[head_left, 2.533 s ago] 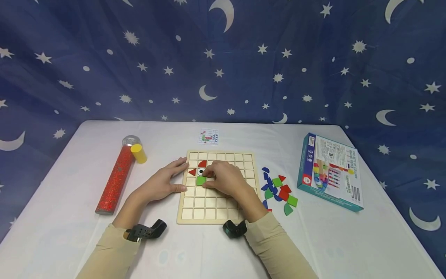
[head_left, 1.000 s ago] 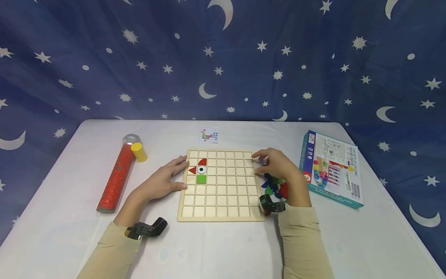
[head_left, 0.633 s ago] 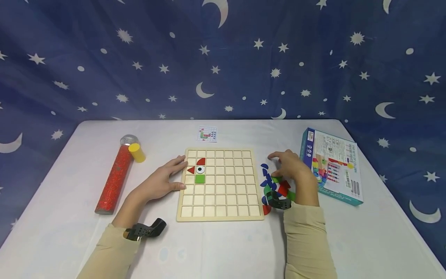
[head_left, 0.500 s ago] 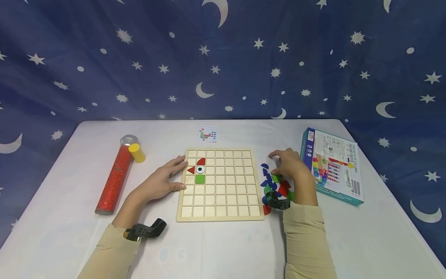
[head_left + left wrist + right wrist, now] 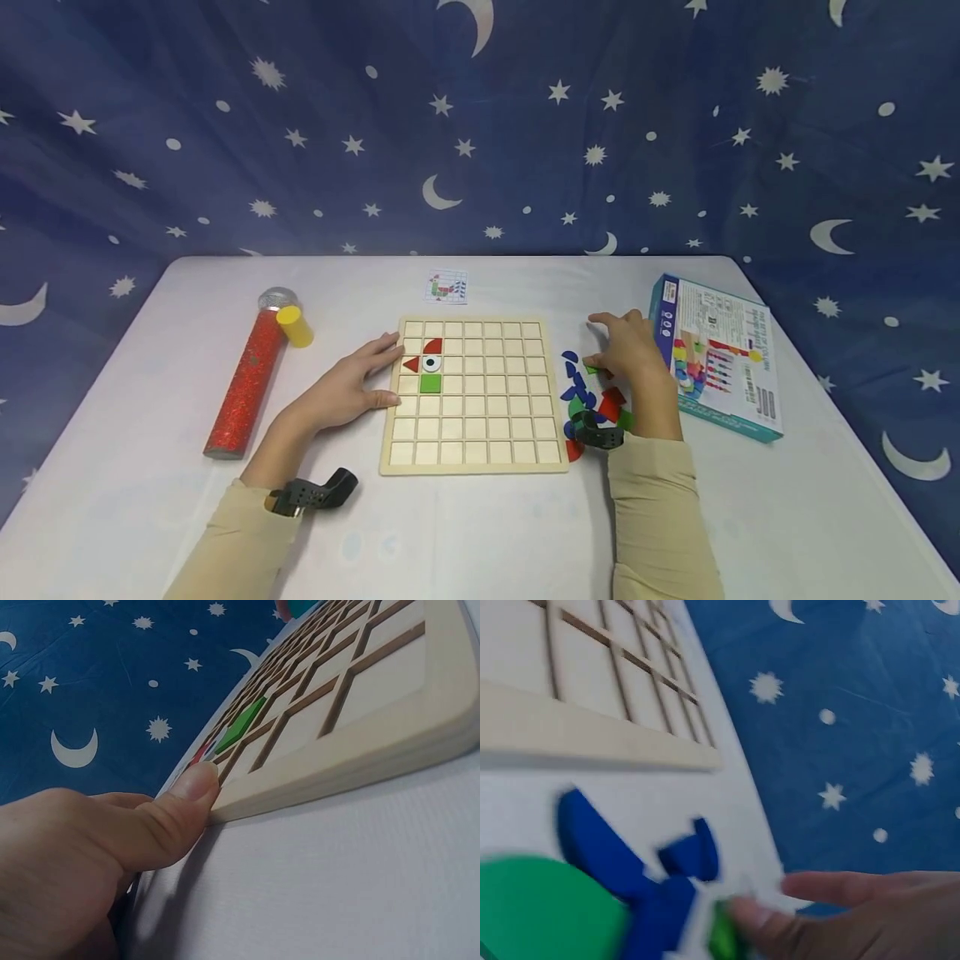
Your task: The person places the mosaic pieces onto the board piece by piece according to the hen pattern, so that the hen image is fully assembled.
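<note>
Likely tile pickup: right grip (image 5: 633,354) unclenched, thumb at loose green tile (image 5: 723,936). Left grip (image 5: 341,390) relaxed on board (image 5: 474,469). Next calls for pinching.

The only lettering I can spot is on the box (image 5: 720,321) lying at the right of the surface (image 5: 787,517), where a heading running sideways on its white face seems to include "SETS OF COLUMN", the finer lines around it being too small to read. On its purple strip (image 5: 665,310) sit a small white label (image 5: 670,291) near the far end and a short row of white oval signs (image 5: 665,326), neither legible from here. The card (image 5: 447,287) at the back shows a coloured figure on a grid.
</note>
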Demonstrator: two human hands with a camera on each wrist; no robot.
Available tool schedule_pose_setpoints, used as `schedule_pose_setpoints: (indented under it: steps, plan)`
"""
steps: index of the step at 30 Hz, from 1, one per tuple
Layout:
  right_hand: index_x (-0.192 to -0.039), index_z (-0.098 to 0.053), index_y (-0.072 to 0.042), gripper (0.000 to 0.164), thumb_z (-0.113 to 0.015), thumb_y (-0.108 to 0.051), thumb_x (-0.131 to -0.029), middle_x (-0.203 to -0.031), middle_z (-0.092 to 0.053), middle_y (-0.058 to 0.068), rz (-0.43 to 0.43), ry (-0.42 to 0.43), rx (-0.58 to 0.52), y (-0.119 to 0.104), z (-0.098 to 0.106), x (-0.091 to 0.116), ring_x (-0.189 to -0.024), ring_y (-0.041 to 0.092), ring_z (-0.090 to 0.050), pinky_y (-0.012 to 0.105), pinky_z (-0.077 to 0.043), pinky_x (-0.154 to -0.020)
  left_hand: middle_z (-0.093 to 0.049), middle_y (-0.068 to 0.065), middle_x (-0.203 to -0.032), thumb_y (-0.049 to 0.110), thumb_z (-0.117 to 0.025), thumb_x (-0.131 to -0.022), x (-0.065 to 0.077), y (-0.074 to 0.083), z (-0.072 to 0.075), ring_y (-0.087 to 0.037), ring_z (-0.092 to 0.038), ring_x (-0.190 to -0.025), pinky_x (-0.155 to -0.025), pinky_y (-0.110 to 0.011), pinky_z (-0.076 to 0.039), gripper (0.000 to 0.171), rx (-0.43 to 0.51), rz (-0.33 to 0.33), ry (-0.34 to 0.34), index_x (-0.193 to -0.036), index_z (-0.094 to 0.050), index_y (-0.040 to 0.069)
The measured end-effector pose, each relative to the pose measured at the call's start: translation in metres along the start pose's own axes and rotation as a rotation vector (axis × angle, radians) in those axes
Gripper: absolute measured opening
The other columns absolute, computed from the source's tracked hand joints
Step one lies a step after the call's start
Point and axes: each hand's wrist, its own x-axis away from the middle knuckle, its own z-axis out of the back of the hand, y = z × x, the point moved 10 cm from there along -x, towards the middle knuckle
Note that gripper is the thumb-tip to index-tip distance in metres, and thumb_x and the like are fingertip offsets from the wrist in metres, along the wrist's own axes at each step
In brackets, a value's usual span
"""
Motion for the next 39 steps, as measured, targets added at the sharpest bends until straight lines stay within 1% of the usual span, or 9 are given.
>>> schedule_pose_setpoints:
  steps: [2,4,10,13,16,19,24,32,39]
  plan:
    - [-0.14,-0.048,-0.017,0.065,-0.076,-0.023,-0.081,-0.132,-0.04,0.026,-0.004,0.055,-0.026,-0.002,0.003,-0.001,-0.12,0.043,-0.033,0.057,-0.047,-0.094,-0.019,-0.005,-0.16,0.026,-0.075,-0.08,0.001,-0.001,-0.001,-0.032,-0.013,-0.147,-0.116,-0.054,-0.019,0.079,0.004,0.009,-0.003,-0.146,-0.037,0.009]
    - [-0.137,-0.052,-0.016,0.06,-0.075,-0.021,-0.082,-0.13,-0.044,0.025,0.007,0.061,-0.037,-0.004,0.005,-0.001,-0.12,0.041,-0.035,0.056,-0.047,-0.095,-0.018,-0.004,-0.16,0.027,-0.075,-0.08,0.001,-0.002,-0.001,-0.031,-0.013,-0.147,-0.117,-0.053,-0.02,0.079,0.003,0.012,-0.005,-0.147,-0.036,0.01]
    - [-0.127,-0.059,-0.017,0.052,-0.075,-0.007,-0.079,-0.125,-0.051,0.021,0.015,-0.081,-0.026,-0.005,-0.001,0.002,-0.112,0.037,-0.04,0.049,-0.052,-0.089,-0.02,-0.008,-0.159,0.028,-0.075,-0.079,0.0,0.001,0.002,-0.034,-0.014,-0.147,-0.116,-0.054,-0.019,0.08,-0.018,-0.018,0.006,-0.146,-0.037,0.008]
    - [-0.123,-0.06,-0.016,0.047,-0.074,-0.006,-0.079,-0.125,-0.053,0.021,0.002,-0.091,-0.062,-0.003,-0.005,0.0,-0.105,0.034,-0.048,0.042,-0.055,-0.084,-0.02,-0.008,-0.159,0.028,-0.075,-0.079,0.0,0.001,0.002,-0.034,-0.014,-0.147,-0.116,-0.054,-0.019,0.08,-0.015,-0.021,0.005,-0.146,-0.037,0.007]
    - [-0.119,-0.061,-0.012,0.039,-0.072,-0.007,-0.082,-0.123,-0.056,0.021,-0.01,-0.048,-0.128,-0.002,-0.007,-0.003,-0.096,0.031,-0.055,0.035,-0.058,-0.074,-0.019,-0.008,-0.159,0.028,-0.075,-0.079,-0.001,0.001,0.002,-0.034,-0.013,-0.147,-0.116,-0.054,-0.019,0.08,-0.008,-0.019,0.001,-0.146,-0.037,0.007]
    - [-0.115,-0.063,-0.01,0.033,-0.071,-0.01,-0.083,-0.119,-0.059,0.02,-0.014,-0.002,-0.172,-0.003,-0.008,-0.005,-0.092,0.031,-0.058,0.033,-0.058,-0.069,-0.02,-0.008,-0.159,0.028,-0.075,-0.078,0.0,0.001,0.001,-0.034,-0.014,-0.147,-0.116,-0.054,-0.019,0.08,-0.008,-0.02,0.002,-0.146,-0.037,0.007]
    - [-0.114,-0.061,-0.01,0.031,-0.07,-0.009,-0.084,-0.112,-0.062,0.017,0.018,0.061,-0.188,-0.009,-0.004,-0.009,-0.096,0.03,-0.056,0.038,-0.057,-0.078,-0.02,-0.007,-0.159,0.028,-0.075,-0.079,-0.001,0.0,0.002,-0.034,-0.014,-0.147,-0.116,-0.054,-0.019,0.08,-0.009,-0.018,0.009,-0.146,-0.037,0.007]
    - [-0.114,-0.061,-0.009,0.029,-0.067,-0.004,-0.086,-0.106,-0.062,0.016,0.056,0.147,-0.203,-0.011,0.001,-0.01,-0.095,0.029,-0.055,0.04,-0.055,-0.083,-0.019,-0.007,-0.159,0.03,-0.075,-0.079,-0.001,0.0,0.0,-0.033,-0.014,-0.147,-0.116,-0.054,-0.019,0.08,0.002,-0.013,0.003,-0.146,-0.036,0.008]
    - [-0.113,-0.065,-0.011,0.025,-0.063,-0.005,-0.089,-0.109,-0.064,0.014,0.094,0.221,-0.257,-0.019,0.01,-0.008,-0.099,0.029,-0.057,0.044,-0.051,-0.092,-0.02,-0.008,-0.159,0.028,-0.075,-0.079,-0.001,0.001,0.0,-0.034,-0.014,-0.147,-0.116,-0.054,-0.02,0.081,0.002,-0.014,0.002,-0.146,-0.037,0.007]
